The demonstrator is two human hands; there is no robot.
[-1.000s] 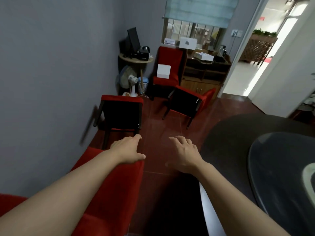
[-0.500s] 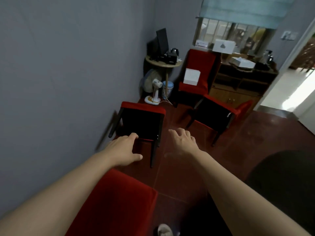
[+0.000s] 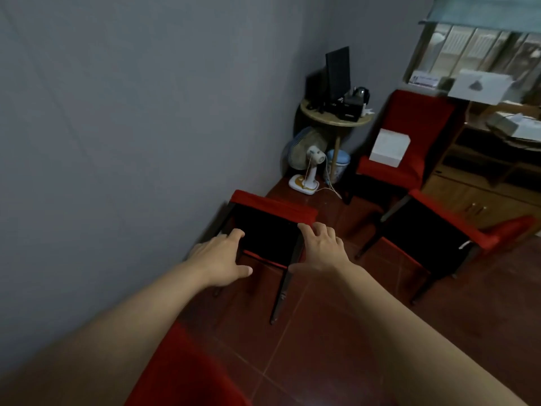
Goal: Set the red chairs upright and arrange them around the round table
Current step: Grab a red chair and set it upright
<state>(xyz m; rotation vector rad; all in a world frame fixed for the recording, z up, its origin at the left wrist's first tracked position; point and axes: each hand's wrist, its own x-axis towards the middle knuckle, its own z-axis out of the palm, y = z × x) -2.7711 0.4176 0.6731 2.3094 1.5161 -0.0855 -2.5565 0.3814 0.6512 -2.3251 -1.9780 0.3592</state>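
Both your hands reach toward the tipped-over red upholstered chair with dark metal legs (image 3: 270, 227), which lies on the floor against the grey wall just beyond your fingertips, black underside facing you. Your left hand (image 3: 221, 260) is spread and relaxed, grasping nothing, over the chair's left legs. Your right hand (image 3: 322, 249) is likewise loose-fingered and empty, directly above the long right leg that points back toward you.

Expect a stiff frame with soft padding: moderately heavy, not fragile, but awkward and top-heavy as it swings up. The fabric would probably give under a grip, so take hold of the rigid legs or the seat frame where they join, one hand per side. The tiled floor looks smooth, so the leg tips may skid as you lever it.

To the right of your right hand lies a second overturned red chair with black underside (image 3: 439, 238), also waiting to be righted. Further ahead, an upright red chair (image 3: 409, 133) carries a white rectangular box (image 3: 389, 150) on its seat; its contents cannot be seen. A pale blue lidded bucket (image 3: 338, 165) stands beside a small white pedestal fan (image 3: 307, 165); what is in it cannot be told.
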